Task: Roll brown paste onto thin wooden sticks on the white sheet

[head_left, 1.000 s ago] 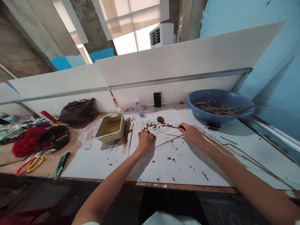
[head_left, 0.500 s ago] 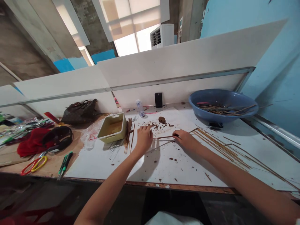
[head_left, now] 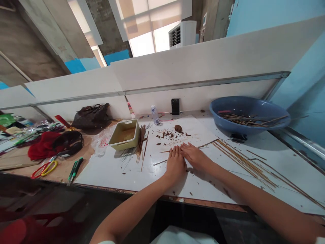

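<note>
Two hands, left [head_left: 175, 165] and right [head_left: 194, 156], are lying flat on the desk [head_left: 63, 173], fingers together, beside a thin stick [head_left: 164, 151]; pressing hard could snap it.

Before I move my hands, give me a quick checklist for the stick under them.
1. Thin brown stick lies under both hands, ends showing on either side: ok.
2. Left hand and right hand lie flat, side by side: ok.
3. Stick's surface under the palms is smooth: cannot tell, hands hide it.
4. Round brown lump sits apart from the hands: ok.
5. Work surface near the hands is free of debris: not ok, brown crumbs lie scattered there.
</note>
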Tool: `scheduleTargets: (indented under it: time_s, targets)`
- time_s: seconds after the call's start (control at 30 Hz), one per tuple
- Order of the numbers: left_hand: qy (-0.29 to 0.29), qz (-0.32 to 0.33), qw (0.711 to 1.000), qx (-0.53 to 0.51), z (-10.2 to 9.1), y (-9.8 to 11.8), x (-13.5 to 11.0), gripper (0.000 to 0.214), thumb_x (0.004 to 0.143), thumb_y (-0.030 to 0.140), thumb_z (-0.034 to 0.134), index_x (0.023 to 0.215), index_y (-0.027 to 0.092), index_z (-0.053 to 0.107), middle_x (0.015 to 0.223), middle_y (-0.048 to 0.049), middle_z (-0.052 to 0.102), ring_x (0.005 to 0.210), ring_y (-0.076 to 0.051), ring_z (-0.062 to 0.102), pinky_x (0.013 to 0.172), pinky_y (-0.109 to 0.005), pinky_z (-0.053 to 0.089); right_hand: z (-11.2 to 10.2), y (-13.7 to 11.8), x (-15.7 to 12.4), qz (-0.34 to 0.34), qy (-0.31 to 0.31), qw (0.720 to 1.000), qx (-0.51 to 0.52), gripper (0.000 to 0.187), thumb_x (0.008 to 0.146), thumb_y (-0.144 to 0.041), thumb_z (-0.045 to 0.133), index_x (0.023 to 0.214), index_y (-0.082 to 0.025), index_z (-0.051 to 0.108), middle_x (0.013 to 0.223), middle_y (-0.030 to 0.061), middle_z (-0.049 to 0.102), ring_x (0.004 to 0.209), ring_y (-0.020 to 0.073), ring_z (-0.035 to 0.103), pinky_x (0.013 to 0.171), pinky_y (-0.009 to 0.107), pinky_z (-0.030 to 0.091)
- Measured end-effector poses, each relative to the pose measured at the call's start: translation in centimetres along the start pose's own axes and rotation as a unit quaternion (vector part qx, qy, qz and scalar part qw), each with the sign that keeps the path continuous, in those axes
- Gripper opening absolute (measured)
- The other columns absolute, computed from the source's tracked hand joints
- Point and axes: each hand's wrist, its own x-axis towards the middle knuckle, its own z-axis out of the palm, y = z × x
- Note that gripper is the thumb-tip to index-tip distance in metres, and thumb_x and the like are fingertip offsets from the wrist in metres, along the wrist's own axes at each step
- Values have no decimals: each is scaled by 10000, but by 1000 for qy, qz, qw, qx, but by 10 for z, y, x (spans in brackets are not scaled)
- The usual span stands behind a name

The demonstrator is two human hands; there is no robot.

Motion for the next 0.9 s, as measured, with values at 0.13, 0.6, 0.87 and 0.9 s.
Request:
scheduleTargets:
  time_s: [0.13, 0.6, 0.87, 0.9]
  targets:
    - [-33, -18, 999, 5, 1, -3, 9, 725, 1075, 276, 485, 1727, -20, 370, 1782, -265, 379, 1706, -357, 324, 1413, -528, 246, 11, -3, 5, 23, -67, 997, -16, 637, 1184, -419, 335, 1693, -72, 502, 1705, 262, 514, 1643, 373, 452, 1342, 639, 378]
    - [-59, -28, 998, -7, -5, -13, 19, 724, 1083, 297, 444, 1753, 35, 359, 1810, -220, 332, 1722, -342, 279, 1427, -529, 213, 14, -7, 16, 73, -107, 991, -32, 789, 1172, -577, 318, 1724, -24, 429, 1769, 279, 390, 1701, 379, 327, 1396, 613, 270]
    - [-32, -30, 999, -1, 4, -9, -8, 656, 1132, 318, 368, 1745, 90, 414, 1787, -180, 413, 1703, -310, 344, 1425, -521, 222, 19, -13, -16, 40, -88, 995, -38, 810, 1159, -598, 355, 1737, -34, 410, 1774, 280, 382, 1693, 383, 347, 1397, 594, 278]
    - [-31, -31, 999, -1, 6, -9, -10, 656, 1134, 317, 361, 1747, 90, 409, 1787, -178, 415, 1704, -306, 344, 1425, -516, 223, 19, -14, -18, 41, -90, 994, -38, 832, 1158, -617, 339, 1731, -18, 413, 1775, 286, 377, 1694, 383, 344, 1401, 583, 271]
